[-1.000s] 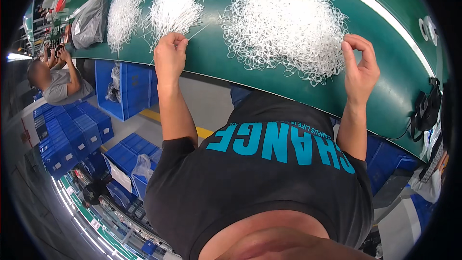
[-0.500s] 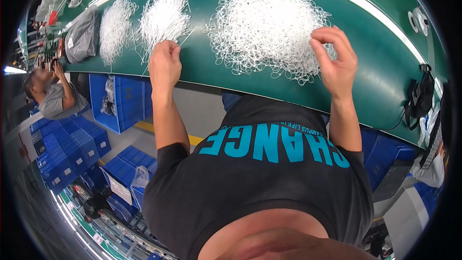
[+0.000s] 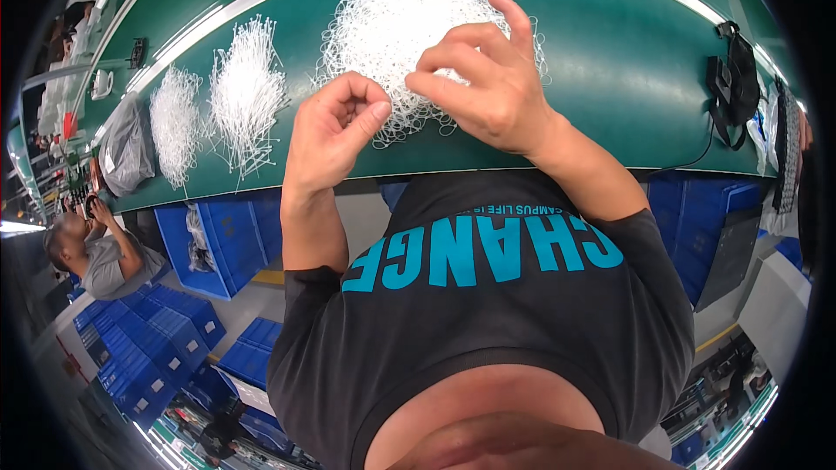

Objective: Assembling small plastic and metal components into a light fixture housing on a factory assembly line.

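A large heap of thin white plastic loops (image 3: 383,26) lies on the green table. Over its near edge, my left hand (image 3: 335,135) has its fingers curled and the thumb pressed toward the index finger. Just to the right, my right hand (image 3: 496,87) reaches over the heap, thumb and index finger pinched together, the other fingers raised. Whatever thin thing the two pinches hold is too small to make out. Left of the heap lies a bundle of straight white plastic strips (image 3: 246,96), and beyond it a smaller pile of white strips (image 3: 176,122).
A grey plastic bag (image 3: 128,152) sits at the table's left. On the right lies a black strapped pouch (image 3: 734,87) with a cable. Blue crates (image 3: 218,248) stand below the table edge. Another person (image 3: 100,252) is at far left.
My left hand has moved right, from the straight strips to the loop heap. My right hand has come left toward it. The whole view has shifted too.
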`<state>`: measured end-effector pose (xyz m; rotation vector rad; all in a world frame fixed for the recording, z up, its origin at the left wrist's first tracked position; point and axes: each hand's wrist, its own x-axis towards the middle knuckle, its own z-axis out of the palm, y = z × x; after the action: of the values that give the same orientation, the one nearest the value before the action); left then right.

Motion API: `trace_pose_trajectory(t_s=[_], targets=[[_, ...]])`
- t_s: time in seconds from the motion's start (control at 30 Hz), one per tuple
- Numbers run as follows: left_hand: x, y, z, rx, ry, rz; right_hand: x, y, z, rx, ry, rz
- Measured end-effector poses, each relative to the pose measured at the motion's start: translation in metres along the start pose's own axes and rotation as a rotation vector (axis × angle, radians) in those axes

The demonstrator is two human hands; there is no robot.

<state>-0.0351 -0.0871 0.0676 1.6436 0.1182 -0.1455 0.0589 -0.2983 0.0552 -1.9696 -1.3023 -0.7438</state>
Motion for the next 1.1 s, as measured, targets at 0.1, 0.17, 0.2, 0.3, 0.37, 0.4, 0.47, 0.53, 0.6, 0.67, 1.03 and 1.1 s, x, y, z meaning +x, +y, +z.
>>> trace_pose_trajectory(t_s=[0.1, 0.17, 0.2, 0.3, 0.37, 0.4, 0.47, 0.53, 0.6, 0.67, 1.03, 1.1], targets=[[0.006, -0.006, 0.010, -0.175, 0.204, 0.152, 0.000, -0.001, 0.004, 0.216, 0.050, 0.274], [0.010, -0.015, 0.017, -0.270, 0.262, 0.254, 0.001, -0.005, 0.003, 0.365, 0.044, 0.392], [0.012, -0.016, 0.025, -0.293, 0.296, 0.278, 0.001, -0.010, 0.004, 0.618, 0.017, 0.597], [0.019, -0.015, 0.037, -0.324, 0.310, 0.329, -0.003, -0.016, 0.015, 0.915, -0.038, 0.804], [0.022, -0.017, 0.042, -0.299, 0.338, 0.352, -0.003, -0.020, 0.019, 1.115, -0.070, 0.938], [0.023, -0.019, 0.043, -0.300, 0.338, 0.352, -0.006, -0.020, 0.023, 1.160, -0.074, 0.954], [0.026, -0.021, 0.047, -0.307, 0.381, 0.377, -0.007, -0.022, 0.024, 1.165, -0.082, 0.966], [0.028, -0.021, 0.051, -0.306, 0.421, 0.369, -0.009, -0.023, 0.025, 1.171, -0.087, 0.985], [0.029, -0.022, 0.051, -0.305, 0.464, 0.360, -0.010, -0.025, 0.024, 0.867, 0.009, 0.757], [0.029, -0.024, 0.049, -0.241, 0.514, 0.355, -0.008, -0.022, 0.021, 0.744, 0.064, 0.677], [0.018, -0.036, 0.053, -0.297, 0.396, 0.278, -0.006, -0.017, 0.024, 0.625, 0.173, 0.563], [0.020, -0.034, 0.050, -0.310, 0.424, 0.327, -0.007, -0.015, 0.025, 0.596, 0.165, 0.512]])
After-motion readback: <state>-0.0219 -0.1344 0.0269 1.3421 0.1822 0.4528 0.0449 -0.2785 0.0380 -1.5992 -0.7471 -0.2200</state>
